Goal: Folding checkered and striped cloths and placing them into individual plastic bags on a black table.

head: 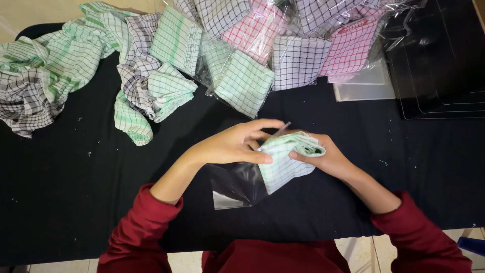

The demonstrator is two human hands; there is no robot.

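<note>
Folded green-checked cloth [288, 159] sits mid-frame, half inside a clear plastic bag [236, 184], over open black surface [76, 202] with bare room lower left. Left hand [235, 144] pinches the bag's mouth; right hand [326, 159] grips the cloth. Loose cloths [76, 65] and bagged cloths [283, 45] crowd the top edge.

Folded green cloth [285, 162] hides the right hand's [328, 159] fingers.
</note>
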